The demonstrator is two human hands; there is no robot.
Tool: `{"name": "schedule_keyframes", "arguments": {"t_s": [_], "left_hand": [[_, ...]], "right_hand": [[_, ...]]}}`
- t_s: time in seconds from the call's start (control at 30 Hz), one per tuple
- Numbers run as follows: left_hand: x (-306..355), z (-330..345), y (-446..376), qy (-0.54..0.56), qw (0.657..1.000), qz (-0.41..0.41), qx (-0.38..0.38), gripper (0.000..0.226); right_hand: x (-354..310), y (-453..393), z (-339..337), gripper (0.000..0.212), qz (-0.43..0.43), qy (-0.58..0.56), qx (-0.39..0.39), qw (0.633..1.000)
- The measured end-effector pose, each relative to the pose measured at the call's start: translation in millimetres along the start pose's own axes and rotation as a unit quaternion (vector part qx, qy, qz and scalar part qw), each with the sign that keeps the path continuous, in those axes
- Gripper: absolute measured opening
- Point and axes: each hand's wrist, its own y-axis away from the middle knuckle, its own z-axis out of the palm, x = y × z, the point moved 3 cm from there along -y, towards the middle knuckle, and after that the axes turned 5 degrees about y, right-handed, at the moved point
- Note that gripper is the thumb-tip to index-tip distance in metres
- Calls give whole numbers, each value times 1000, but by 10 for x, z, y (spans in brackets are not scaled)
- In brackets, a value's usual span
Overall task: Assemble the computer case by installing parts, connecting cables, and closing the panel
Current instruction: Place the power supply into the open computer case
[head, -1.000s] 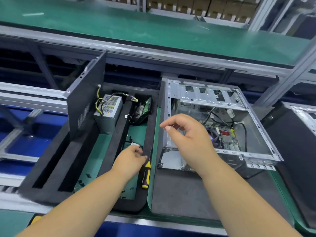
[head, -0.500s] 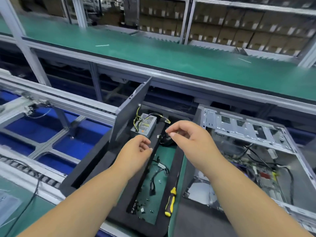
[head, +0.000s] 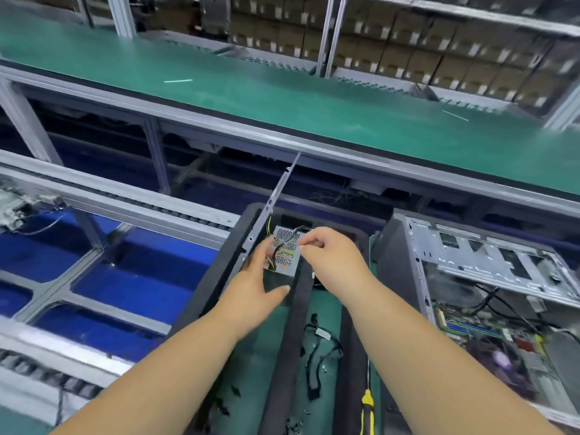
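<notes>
Head view: left hand [head: 251,288] spreads relaxed fingers beside the power supply [head: 286,255]; right hand [head: 332,257] has fingertips pinched together above it, grip unclear.

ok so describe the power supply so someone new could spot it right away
Find the black foam tray left of the open computer case. At its far end, under both hands, sits the power supply: the only grey metal box there, with a perforated grille and yellow and black wires.

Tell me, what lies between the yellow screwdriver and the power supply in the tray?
In the head view, loose black cables lie on the green tray floor between the screwdriver and the power supply.
</notes>
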Motion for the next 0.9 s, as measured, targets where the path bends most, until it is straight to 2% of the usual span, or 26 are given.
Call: {"name": "schedule_keyframes", "arguments": {"t_s": [0.23, 0.47, 0.9], "left_hand": [[-138, -227, -21, 16, 1000, 8, 8, 99], [-250, -516, -95, 12, 998, 1, 67, 97], [-366, -560, -257, -20, 998, -20, 63, 89]], "right_hand": [[29, -292, 436, 16, 43, 23, -2, 999], [143, -448, 649, 15, 70, 42, -4, 997], [284, -757, 812, 21, 119, 58, 20, 991]]}}
